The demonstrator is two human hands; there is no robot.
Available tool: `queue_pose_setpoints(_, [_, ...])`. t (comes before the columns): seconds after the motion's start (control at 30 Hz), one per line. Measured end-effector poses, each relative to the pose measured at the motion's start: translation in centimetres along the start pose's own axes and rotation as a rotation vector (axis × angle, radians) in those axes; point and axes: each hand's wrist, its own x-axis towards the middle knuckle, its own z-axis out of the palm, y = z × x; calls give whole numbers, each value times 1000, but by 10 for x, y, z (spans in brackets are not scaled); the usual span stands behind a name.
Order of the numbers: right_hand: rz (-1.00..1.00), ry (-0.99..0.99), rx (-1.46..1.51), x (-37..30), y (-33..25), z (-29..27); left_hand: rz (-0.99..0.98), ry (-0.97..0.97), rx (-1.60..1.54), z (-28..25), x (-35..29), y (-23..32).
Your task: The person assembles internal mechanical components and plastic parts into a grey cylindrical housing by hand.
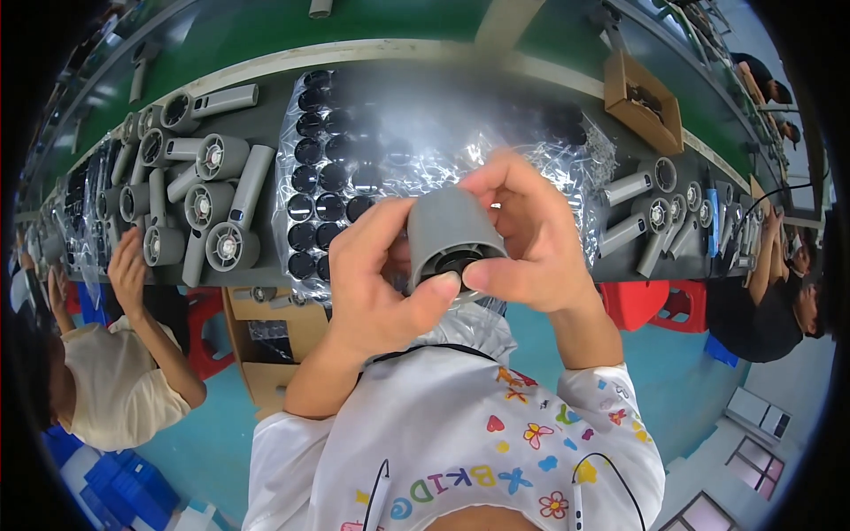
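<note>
A grey cylindrical fan housing (452, 217) is held up between my two hands, its open end tilted toward me. My left hand (376, 279) wraps its left side, and my right hand (536, 234) grips it from the right and behind. Both thumbs press at a black round part (454, 262) inside the opening; the thumbs partly cover it. Beneath my hands, clear plastic packing (425, 150) spreads over the bench with rows of black round caps (305, 152).
Grey handheld fans (209, 203) lie heaped at left, more fans (629, 188) at right. An open cardboard box (642, 106) stands at the far right. Beyond runs a green belt (390, 22). Co-workers sit at left (124, 380) and right (757, 310). A red stool (629, 305) and a carton (266, 376) stand below.
</note>
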Motion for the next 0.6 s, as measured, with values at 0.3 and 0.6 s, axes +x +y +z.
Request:
queue_pose_setpoints(0.3, [-39, -5, 95, 6, 5, 1, -116, 96, -97, 6, 3, 3])
queue_pose_setpoints(0.6, [-180, -64, -210, -1, 0, -4, 45, 57, -69, 6, 1, 0])
